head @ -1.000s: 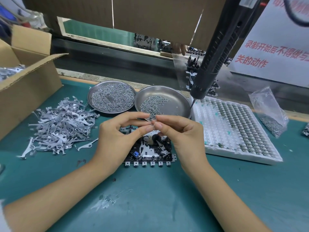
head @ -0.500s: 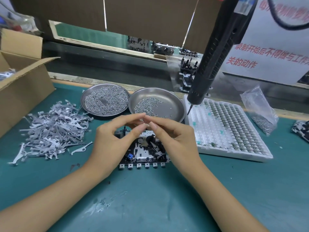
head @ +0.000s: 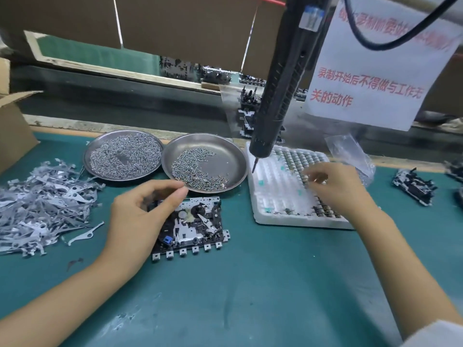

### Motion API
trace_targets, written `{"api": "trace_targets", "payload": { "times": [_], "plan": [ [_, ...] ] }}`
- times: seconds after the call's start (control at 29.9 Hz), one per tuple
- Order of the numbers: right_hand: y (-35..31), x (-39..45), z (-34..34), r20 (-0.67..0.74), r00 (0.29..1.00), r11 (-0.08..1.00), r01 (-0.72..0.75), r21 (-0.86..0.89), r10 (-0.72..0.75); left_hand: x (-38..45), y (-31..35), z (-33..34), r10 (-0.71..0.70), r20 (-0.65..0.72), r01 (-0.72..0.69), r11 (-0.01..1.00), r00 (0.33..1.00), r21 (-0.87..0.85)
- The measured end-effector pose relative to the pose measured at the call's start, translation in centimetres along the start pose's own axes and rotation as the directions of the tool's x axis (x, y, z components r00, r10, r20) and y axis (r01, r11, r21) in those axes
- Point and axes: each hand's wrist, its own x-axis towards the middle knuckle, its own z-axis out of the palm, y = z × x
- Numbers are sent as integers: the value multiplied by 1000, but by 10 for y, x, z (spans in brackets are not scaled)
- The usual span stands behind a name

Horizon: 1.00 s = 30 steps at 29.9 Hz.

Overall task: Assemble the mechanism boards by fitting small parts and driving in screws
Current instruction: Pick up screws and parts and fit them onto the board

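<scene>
The mechanism board [head: 198, 224], black and silver with a blue piece, lies flat on the green mat. My left hand [head: 140, 214] hovers over the board's upper left corner. Its thumb and forefinger are pinched together on a small part too tiny to make out. My right hand [head: 335, 189] reaches over the white parts tray [head: 273, 196], its blurred fingertips down among the small brassy parts. The black electric screwdriver [head: 280, 96] hangs tip-down over the tray's left edge, with no hand on it.
Two steel dishes of screws [head: 122, 156] [head: 225, 156] sit behind the board. A heap of metal levers [head: 42, 201] lies to the left beside a cardboard box [head: 12, 126]. A plastic bag [head: 350, 151] and more boards [head: 413, 186] are on the right.
My right hand left the left hand's fingertips and moved right onto the white tray. The left hand kept its pinch over the board. The camera view shifted.
</scene>
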Motion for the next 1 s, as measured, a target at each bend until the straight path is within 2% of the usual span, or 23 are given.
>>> {"api": "trace_targets", "payload": {
  "times": [0.1, 0.27, 0.5, 0.57, 0.63, 0.7, 0.73, 0.8, 0.87, 1.0],
  "plan": [
    [3, 5, 0, 96, 994, 995, 62, -81, -54, -5, 3, 10, -19, -2, 18, 999, 1000, -47],
    [-5, 12, 4, 140, 984, 956, 140, -257, -107, -6, 5, 9, -38, 0, 38, 997, 999, -69],
    [-9, 12, 6, 130, 981, 871, 188, -454, -144, -6, 7, 7, -37, -3, 36, 998, 999, -51],
    [-10, 10, 3, 117, 979, 864, 201, -461, -165, -6, 8, 6, -34, -1, 33, 999, 999, -43],
    [-15, 5, -1, 71, 979, 933, 206, -294, -193, -7, 9, 6, -24, 6, 24, 999, 1000, -32],
    [-33, -7, -4, 52, 985, 982, 162, 95, -167, -8, 10, 7, -11, 11, 11, 1000, 1000, -15],
    [-46, -15, -4, 88, 985, 938, 110, 329, -146, -10, 11, 7, -6, 14, 6, 1000, 1000, -10],
    [-72, -30, 4, 188, 967, 713, -11, 701, -171, -11, 12, 8, 4, 21, -4, 1000, 1000, -5],
    [-91, -40, 20, 230, 952, 550, -83, 831, -203, -12, 13, 8, 13, 33, -13, 1000, 999, 2],
    [-111, -52, 50, 250, 948, 388, -158, 908, -198, -12, 12, 8, 30, 61, -30, 1000, 998, -2]
  ]
}}
